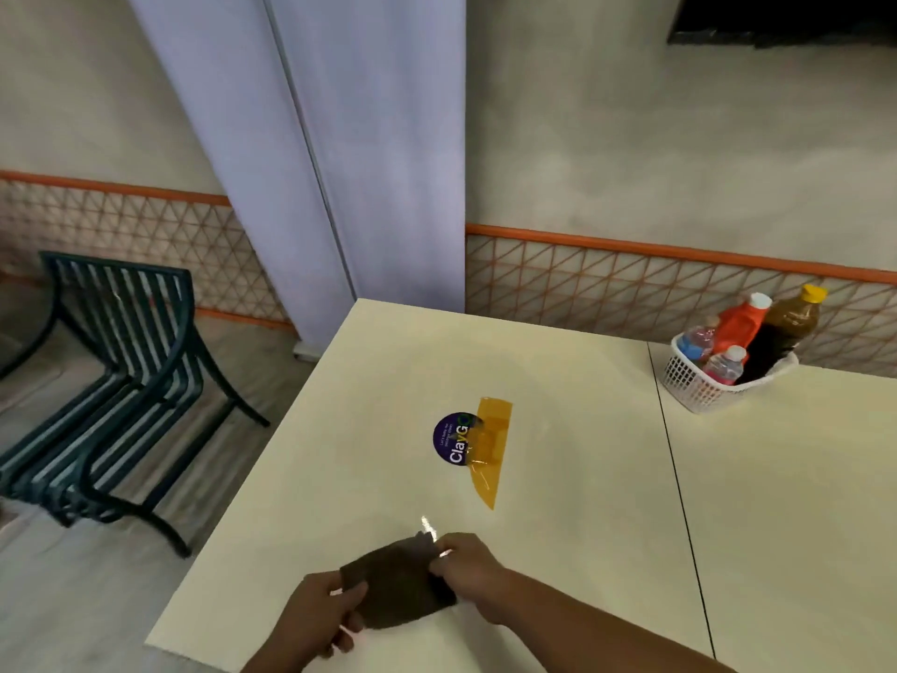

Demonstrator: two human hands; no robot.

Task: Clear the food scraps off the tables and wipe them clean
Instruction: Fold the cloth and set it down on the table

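Note:
A dark brown cloth lies flat on the cream table near its front edge. My left hand pinches the cloth's left edge with curled fingers. My right hand grips the cloth's far right corner. No food scraps show on the table top. A round purple sticker and a strip of orange tape are stuck to the table's middle, beyond the cloth.
A white basket of sauce bottles stands on the adjoining table at the right, by the wall. Stacked dark green metal chairs stand on the floor to the left. A lilac pillar rises behind the table's far corner.

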